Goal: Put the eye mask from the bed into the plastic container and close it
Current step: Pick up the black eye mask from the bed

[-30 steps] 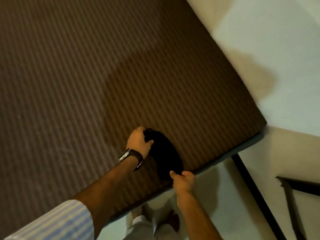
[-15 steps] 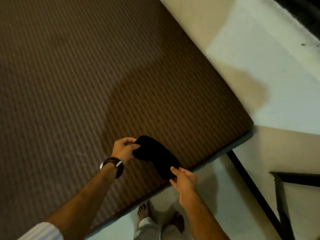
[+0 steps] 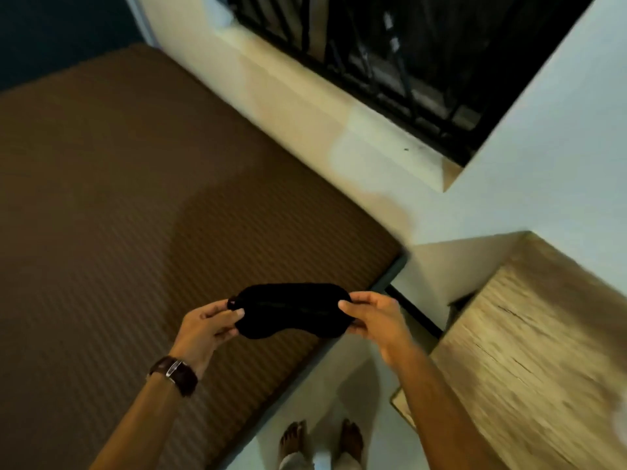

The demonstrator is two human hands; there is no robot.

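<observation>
A black eye mask (image 3: 293,310) hangs stretched flat in the air above the near corner of the bed (image 3: 135,215), which has a brown striped cover. My left hand (image 3: 208,325), with a brown watch on its wrist, pinches the mask's left end. My right hand (image 3: 375,317) pinches the right end. The plastic container is not in view.
A light wooden table top (image 3: 529,351) stands at the right, close to the bed's corner. A barred window (image 3: 390,52) with a pale sill sits in the wall behind. My bare feet (image 3: 320,439) stand on the pale floor between bed and table.
The mask has come up off the bed and is now held level between both hands. The view has swung up and right, bringing the window and wooden table into sight.
</observation>
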